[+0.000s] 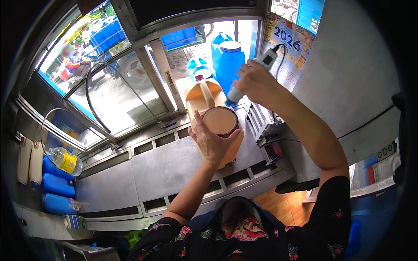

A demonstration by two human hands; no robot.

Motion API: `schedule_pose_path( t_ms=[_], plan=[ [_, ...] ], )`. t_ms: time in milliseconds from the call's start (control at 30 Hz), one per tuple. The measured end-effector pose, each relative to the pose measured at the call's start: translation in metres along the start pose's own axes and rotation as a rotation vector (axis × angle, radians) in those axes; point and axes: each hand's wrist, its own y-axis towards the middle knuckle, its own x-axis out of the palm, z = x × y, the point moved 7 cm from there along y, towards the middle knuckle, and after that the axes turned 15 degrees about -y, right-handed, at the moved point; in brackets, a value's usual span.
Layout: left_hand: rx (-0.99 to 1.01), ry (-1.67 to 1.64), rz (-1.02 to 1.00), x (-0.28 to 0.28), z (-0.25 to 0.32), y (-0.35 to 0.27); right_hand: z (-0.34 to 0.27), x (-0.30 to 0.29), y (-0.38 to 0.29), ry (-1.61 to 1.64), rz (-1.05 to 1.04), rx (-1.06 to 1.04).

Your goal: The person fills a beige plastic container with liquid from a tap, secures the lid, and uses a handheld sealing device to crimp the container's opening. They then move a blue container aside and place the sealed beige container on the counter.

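A peach-orange plastic water jug with a moulded handle stands upright on the steel counter. Its wide round cap faces up, with a dark band around the rim. My left hand cups the near side of this cap, thumb to the right and fingers to the left. In my right hand is a grey corded heat gun, or a similar blower. Its blue nozzle points down beside the cap's far right edge, apart from it. Beyond the jug stand several blue water containers.
A steel counter with slotted edges runs along sliding windows. Two hoses arch from valves at the window side. Blue jugs and a clear bottle lie at left. A grey rack and the tool's cord are at right.
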Motion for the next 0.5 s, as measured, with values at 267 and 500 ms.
schedule_pose_path(
  t_ms=[267, 500],
  plan=[
    [0.181, -0.573, -0.697, -0.006, -0.054, 0.060, -0.025, -0.048, 0.001, 0.068, 0.114, -0.117],
    [0.038, -0.528, -0.230, -0.034, -0.035, 0.009, -0.008, -0.040, -0.042, 0.074, -0.137, -0.154]
  ],
)
